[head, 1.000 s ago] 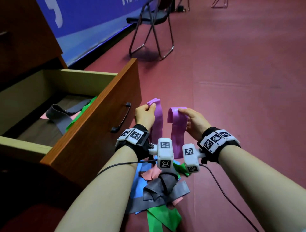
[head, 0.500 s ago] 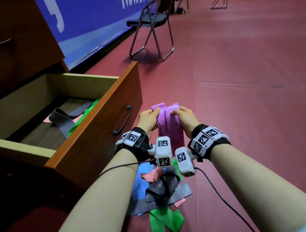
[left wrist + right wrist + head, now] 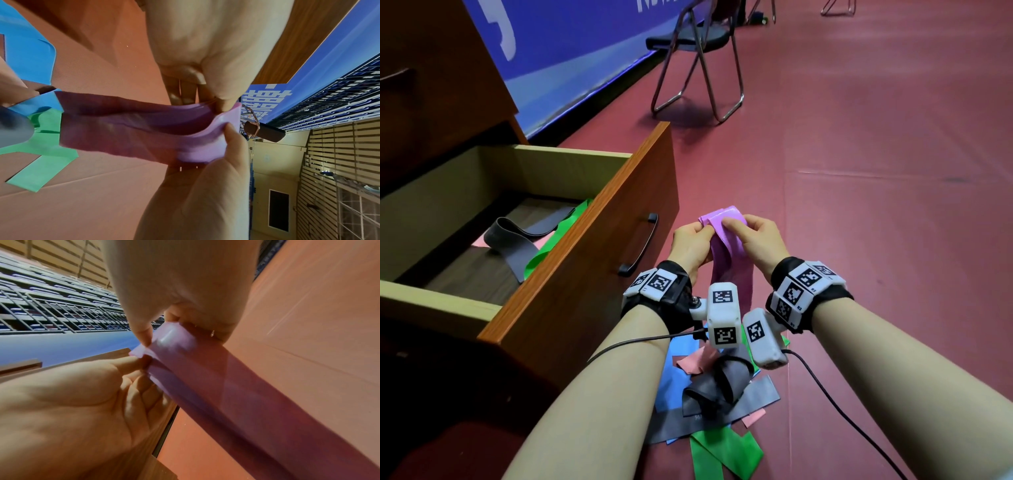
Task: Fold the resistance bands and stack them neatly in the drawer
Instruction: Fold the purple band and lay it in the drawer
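Observation:
A purple resistance band (image 3: pixel 726 246) hangs doubled over between my hands, just right of the open wooden drawer (image 3: pixel 585 260). My left hand (image 3: pixel 705 230) pinches its top end from the left, and my right hand (image 3: pixel 730 224) pinches the same end from the right, thumb on top. The left wrist view has the left hand (image 3: pixel 218 104) above and the right hand (image 3: pixel 226 134) below, both on the purple band (image 3: pixel 144 129). From the right wrist, the right hand (image 3: pixel 156 335) and left hand (image 3: pixel 139 360) meet at the purple band's (image 3: pixel 226 378) top edge.
A grey band (image 3: pixel 510 240), a green band (image 3: pixel 551 246) and a bit of pink lie loose in the drawer. On the red floor under my wrists lies a pile of grey (image 3: pixel 722 387), green (image 3: pixel 726 452), blue and pink bands. A folding chair (image 3: pixel 698 51) stands further off.
My hands moved together, bringing the two raised ends of the purple band into one overlapped end held by both hands.

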